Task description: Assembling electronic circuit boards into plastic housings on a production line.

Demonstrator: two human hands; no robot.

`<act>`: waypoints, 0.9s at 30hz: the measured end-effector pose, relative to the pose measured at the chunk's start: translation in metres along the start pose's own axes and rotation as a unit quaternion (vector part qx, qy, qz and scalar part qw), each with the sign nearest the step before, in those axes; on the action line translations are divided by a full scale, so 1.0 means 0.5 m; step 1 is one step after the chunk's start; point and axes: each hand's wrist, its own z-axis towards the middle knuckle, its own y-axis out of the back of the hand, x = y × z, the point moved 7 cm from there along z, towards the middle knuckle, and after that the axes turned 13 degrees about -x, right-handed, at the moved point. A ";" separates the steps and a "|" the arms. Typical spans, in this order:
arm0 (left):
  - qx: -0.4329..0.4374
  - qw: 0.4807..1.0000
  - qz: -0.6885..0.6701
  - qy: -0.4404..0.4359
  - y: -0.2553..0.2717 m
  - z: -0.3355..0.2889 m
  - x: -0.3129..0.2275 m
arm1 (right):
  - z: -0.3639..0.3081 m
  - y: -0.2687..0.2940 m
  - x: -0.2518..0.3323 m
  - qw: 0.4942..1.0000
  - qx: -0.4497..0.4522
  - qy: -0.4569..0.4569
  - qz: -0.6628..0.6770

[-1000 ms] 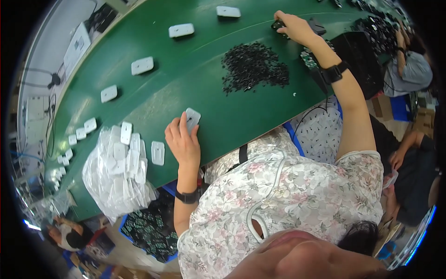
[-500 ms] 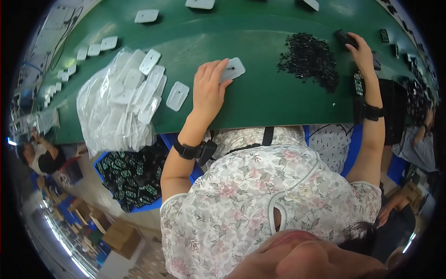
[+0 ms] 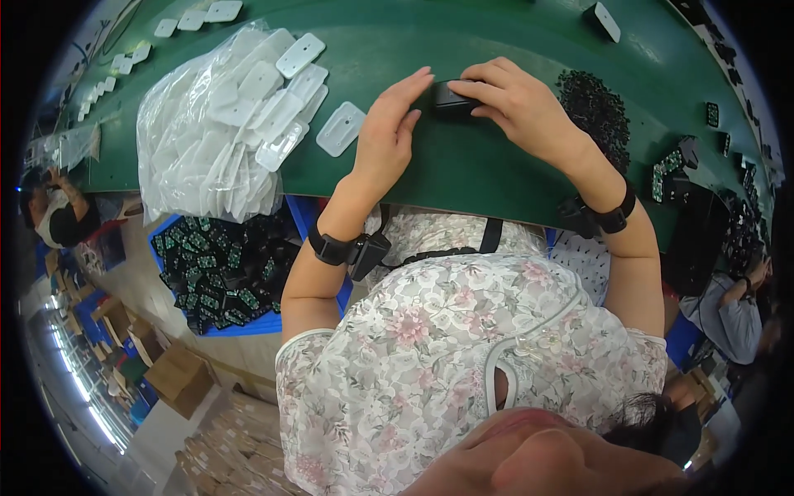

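Note:
At the middle of the green table (image 3: 488,169), my right hand (image 3: 523,106) grips a small black rectangular block (image 3: 452,100), with fingertips on its top and side. My left hand (image 3: 385,136) is beside it, fingers stretched out and thumb apart, holding nothing. The white plastic plate it touched earlier does not show; whether it lies under the block I cannot tell. Close by my left hand lies another white plate (image 3: 341,130). Further left, a clear plastic bag (image 3: 178,132) spills a stack of white plates (image 3: 285,107). Right of my right hand is a heap of small black parts (image 3: 597,112).
Below the table edge at left, a blue bin (image 3: 240,329) holds many black pieces with green circuit boards (image 3: 227,285). More boards and black housings (image 3: 668,169) lie at right. A white plate stands tilted (image 3: 606,22) at the back. Other people sit at both sides.
My right hand has brought the black block from the far right to the middle. My left hand has let go of the white plate and straightened its fingers. The whole view has shifted.

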 end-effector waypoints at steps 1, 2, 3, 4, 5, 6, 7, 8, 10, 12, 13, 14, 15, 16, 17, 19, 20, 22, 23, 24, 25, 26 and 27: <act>0.010 1.000 0.007 -0.020 -0.003 -0.003 -0.004 | 0.003 -0.004 0.002 1.000 0.004 0.005 0.003; 0.006 1.000 0.009 -0.016 -0.002 -0.005 -0.003 | 0.005 -0.008 0.003 1.000 0.008 0.011 -0.003; 0.018 0.998 0.037 -0.040 -0.006 -0.007 -0.007 | 0.006 -0.011 0.004 1.000 0.013 0.016 -0.010; 0.031 0.995 0.064 -0.064 -0.010 -0.009 -0.010 | 0.007 -0.014 0.005 1.000 0.017 0.018 -0.008; 0.029 0.996 0.064 -0.060 -0.008 -0.011 -0.006 | 0.007 -0.017 0.006 0.999 0.020 0.017 -0.018; 0.040 0.993 0.082 -0.071 -0.011 -0.014 -0.004 | 0.005 -0.019 0.006 0.999 0.024 0.017 -0.029; 0.051 0.990 0.099 -0.083 -0.013 -0.017 -0.003 | 0.003 -0.021 0.008 0.999 0.028 0.015 -0.027; 0.052 0.991 0.097 -0.079 -0.011 -0.018 -0.002 | -0.001 -0.020 0.011 0.999 0.018 0.014 -0.038; 0.067 0.984 0.130 -0.106 -0.009 -0.021 -0.012 | -0.011 -0.022 0.014 0.999 0.013 0.009 -0.046; 0.073 0.977 0.158 -0.120 -0.011 -0.022 -0.022 | -0.022 -0.016 0.014 0.998 -0.024 0.005 -0.062; 0.079 0.969 0.187 -0.139 -0.014 -0.023 -0.026 | -0.025 -0.020 0.016 0.998 -0.020 0.002 -0.059; 0.082 0.970 0.186 -0.134 -0.014 -0.023 -0.025 | -0.027 -0.020 0.016 0.998 -0.031 -0.010 -0.056; 0.080 0.965 0.202 -0.149 -0.015 -0.024 -0.028 | -0.028 -0.021 0.015 0.997 -0.042 -0.022 -0.053; 0.080 0.959 0.217 -0.165 -0.016 -0.024 -0.030 | -0.028 -0.025 0.016 0.997 -0.040 -0.027 -0.052; 0.085 0.959 0.215 -0.163 -0.015 -0.025 -0.032 | -0.028 -0.024 0.020 0.996 -0.054 -0.019 -0.064; 0.092 0.945 0.251 -0.186 -0.019 -0.028 -0.047 | -0.031 -0.018 0.017 0.995 -0.069 -0.012 -0.076; 0.094 0.946 0.249 -0.187 -0.024 -0.029 -0.049 | -0.034 -0.015 0.008 0.996 -0.068 -0.009 -0.055; 0.083 0.932 0.279 -0.216 -0.032 -0.034 -0.053 | -0.034 -0.012 0.002 0.997 -0.070 -0.009 -0.036; 0.085 0.931 0.278 -0.220 -0.036 -0.038 -0.055 | -0.028 -0.014 0.006 0.996 -0.073 -0.012 -0.054; 0.076 0.929 0.292 -0.214 -0.037 -0.039 -0.055 | -0.024 -0.015 0.012 0.994 -0.077 -0.015 -0.072; 0.065 0.927 0.305 -0.210 -0.038 -0.037 -0.052 | -0.031 -0.025 0.017 0.991 -0.093 -0.022 -0.089; 0.061 0.925 0.304 -0.218 -0.042 -0.036 -0.050 | -0.035 -0.034 0.017 0.990 -0.099 -0.019 -0.095; 0.057 0.921 0.313 -0.224 -0.047 -0.036 -0.044 | -0.036 -0.038 0.011 0.989 -0.114 -0.029 -0.091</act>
